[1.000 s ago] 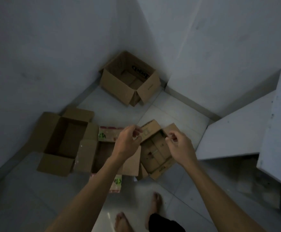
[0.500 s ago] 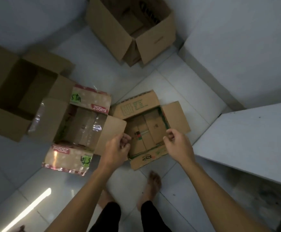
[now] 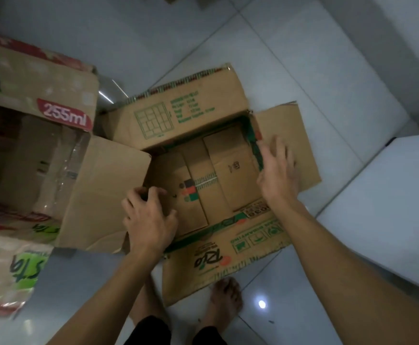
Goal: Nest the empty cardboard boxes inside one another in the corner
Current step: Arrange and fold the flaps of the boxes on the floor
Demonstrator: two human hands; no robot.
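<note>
Fingers of the left hand (image 3: 148, 220) are curling together at the left rim of the small green-printed box (image 3: 203, 175), where a flap of the neighbouring box overlaps that rim; whether they are pinching the rim or the flap, I cannot tell. Over at three o'clock from the box's opening, the right hand (image 3: 278, 175) is spreading its fingers apart, palm turned inward, hovering at the right wall and over the right flap, gripping nothing that shows. Both forearms are reaching in from six o'clock.

Between the hands, the small box is sitting open on the tiled floor (image 3: 290, 58), its four flaps splayed outward, its bottom flaps showing inside with nothing on them. At nine o'clock, the red-and-green box marked 255ml (image 3: 41, 158) is lying open too, touching the small one. Two bare feet (image 3: 225, 302) are standing at six o'clock, the near flap just touching the toes. A white panel (image 3: 390, 207) is lying at three o'clock, apart from the box.
</note>
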